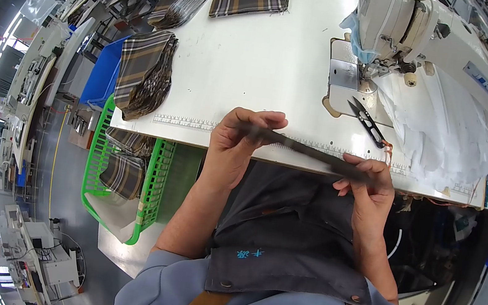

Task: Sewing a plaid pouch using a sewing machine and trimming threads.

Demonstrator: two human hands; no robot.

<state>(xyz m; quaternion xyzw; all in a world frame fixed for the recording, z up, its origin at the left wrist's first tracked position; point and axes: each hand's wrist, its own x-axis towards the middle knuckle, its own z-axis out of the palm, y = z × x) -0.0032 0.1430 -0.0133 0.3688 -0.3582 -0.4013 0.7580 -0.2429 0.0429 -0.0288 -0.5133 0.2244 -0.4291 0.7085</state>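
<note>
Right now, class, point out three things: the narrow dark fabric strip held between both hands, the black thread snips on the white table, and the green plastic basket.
narrow dark fabric strip [309,152], head view, middle of its span.
black thread snips [368,122], head view, blades.
green plastic basket [155,184], head view, right wall.

Grey-blue shirt, dark apron [281,245] w/ brown leather straps, bare forearms.

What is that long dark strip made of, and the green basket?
The strip, stretched between the left hand and right hand, looks like woven cloth: thin, matte, faintly checked, though motion blurs it. The green basket looks like moulded plastic: glossy, bright, with open slatted walls.
</note>
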